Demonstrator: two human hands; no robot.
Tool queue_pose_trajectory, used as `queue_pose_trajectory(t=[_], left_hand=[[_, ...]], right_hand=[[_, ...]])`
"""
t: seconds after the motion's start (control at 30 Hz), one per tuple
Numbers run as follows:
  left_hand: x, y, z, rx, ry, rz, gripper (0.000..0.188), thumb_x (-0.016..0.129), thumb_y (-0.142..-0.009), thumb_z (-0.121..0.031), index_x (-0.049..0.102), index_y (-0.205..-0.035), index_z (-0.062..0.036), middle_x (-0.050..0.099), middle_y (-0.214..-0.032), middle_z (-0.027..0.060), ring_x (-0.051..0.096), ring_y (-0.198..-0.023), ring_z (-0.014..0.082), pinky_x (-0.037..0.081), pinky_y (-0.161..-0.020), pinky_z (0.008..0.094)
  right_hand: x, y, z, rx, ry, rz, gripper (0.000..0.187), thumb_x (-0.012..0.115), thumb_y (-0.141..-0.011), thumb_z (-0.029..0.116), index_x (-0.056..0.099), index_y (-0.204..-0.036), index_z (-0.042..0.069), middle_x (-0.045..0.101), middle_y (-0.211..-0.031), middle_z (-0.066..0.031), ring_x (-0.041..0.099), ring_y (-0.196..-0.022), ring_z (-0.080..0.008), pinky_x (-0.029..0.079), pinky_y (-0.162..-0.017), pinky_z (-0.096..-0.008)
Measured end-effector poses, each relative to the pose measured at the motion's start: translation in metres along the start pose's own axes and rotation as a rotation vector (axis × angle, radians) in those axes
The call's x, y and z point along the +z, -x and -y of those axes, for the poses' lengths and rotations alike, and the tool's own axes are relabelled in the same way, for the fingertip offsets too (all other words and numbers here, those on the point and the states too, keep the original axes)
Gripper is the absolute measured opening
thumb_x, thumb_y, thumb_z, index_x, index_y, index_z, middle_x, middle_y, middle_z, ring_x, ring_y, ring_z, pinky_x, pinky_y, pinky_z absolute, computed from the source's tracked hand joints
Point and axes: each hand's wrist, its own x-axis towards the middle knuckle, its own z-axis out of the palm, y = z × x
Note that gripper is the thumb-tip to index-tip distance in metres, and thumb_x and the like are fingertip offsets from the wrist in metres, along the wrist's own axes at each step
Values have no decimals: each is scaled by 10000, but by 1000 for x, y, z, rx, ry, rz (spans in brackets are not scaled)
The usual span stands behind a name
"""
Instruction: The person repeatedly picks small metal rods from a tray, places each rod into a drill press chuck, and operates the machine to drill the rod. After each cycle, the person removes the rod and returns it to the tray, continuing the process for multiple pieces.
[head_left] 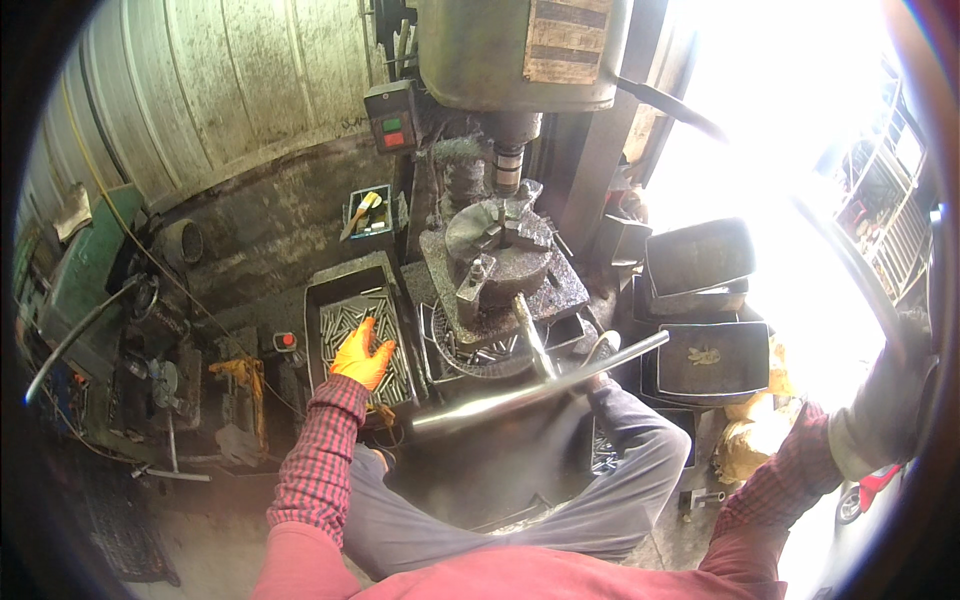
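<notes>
Reaching with the orange-gloved left hand (362, 358) into the dark, rectangular metal bin (345, 276), right over the heap of short, silvery steel rods (345, 314). Fingers spread, left grip unclosed, with no rod visible in it. Likely hard and stiff, light singly but heavy by the handful; perhaps slippery if oily, hardly fragile. Best taken around mid-length between thumb and fingers, choosing a loose one off the top of the tangle.

Far to the right, near a blurred, curved bar (858, 275), the right hand in a greyish glove (880, 405); too dark there, cannot tell whether closed on anything.

Ahead, a grey drill press head (475, 60), its spindle (508, 165) above a round, chip-covered metal fixture (480, 230). Jutting toward the lap, a long, polished steel crossbar (500, 397), partly in the way between bin and fixture. Farther right, stacked black bins (700, 255); beyond the rods, a small tray (370, 235) with a yellow-handled brush (370, 201).
</notes>
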Motion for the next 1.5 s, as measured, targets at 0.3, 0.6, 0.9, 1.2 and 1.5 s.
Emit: queue_pose_trajectory(t=[0.3, 0.6, 0.9, 1.2, 1.5], left_hand=[[6, -2, 8, 4, 131, 56, 807, 733, -999, -410, 403, -1609, 2, 547, -1545, 277, 547, -1442, 364, 441, -1190, 440], [29, 72, -64, 698, -242, 462, 959, 762, -907, -629, 496, -1521, 58, 601, -1446, 274, 589, -1334, 415, 461, -1149, 478], [108, 75, -19, 550, -195, 436, 414, 650, -853, -154, 744, -1246, -63, 755, -948, 204, 731, -886, 402, 588, -793, 465], [87, 67, -115, 644, 14, 456, 674, 842, -878, -317, 596, -1405, 23, 682, -1236, 233, 688, -1152, 355, 547, -1019, 466], [33, -159, -228, 414, 56, 63, 389, 837, -922, -311, 727, -1171, -34, 726, -909, 49, 680, -876, 161, 546, -816, 332]], right_hand=[[29, 23, 46, 460, -878, 229, 430, 660, -1029, 347, 623, -1332, 44, 678, -1243, -84, 641, -1133, -206, 521, -964, -378], [-73, 94, 274, 1954, -2152, 1434, 403, 631, -1046, 523, 677, -1031, 123, 631, -951, -12, 604, -967, -151, 511, -864, -372], [-108, 50, 298, 2545, -2948, 1220, 513, 596, -1006, 607, 683, -855, 124, 424, -538, 30, 373, -417, -147, 386, -435, -345], [-137, -10, 272, 1846, -2830, 1342, 510, 609, -1054, 409, 710, -840, -43, 663, -665, -132, 555, -453, -201, 510, -454, -340], [-157, -12, 255, 1389, -2845, 1076, 634, 537, -1008, 341, 516, -1487, -74, 742, -1157, -199, 751, -1085, -321, 626, -927, -362]])
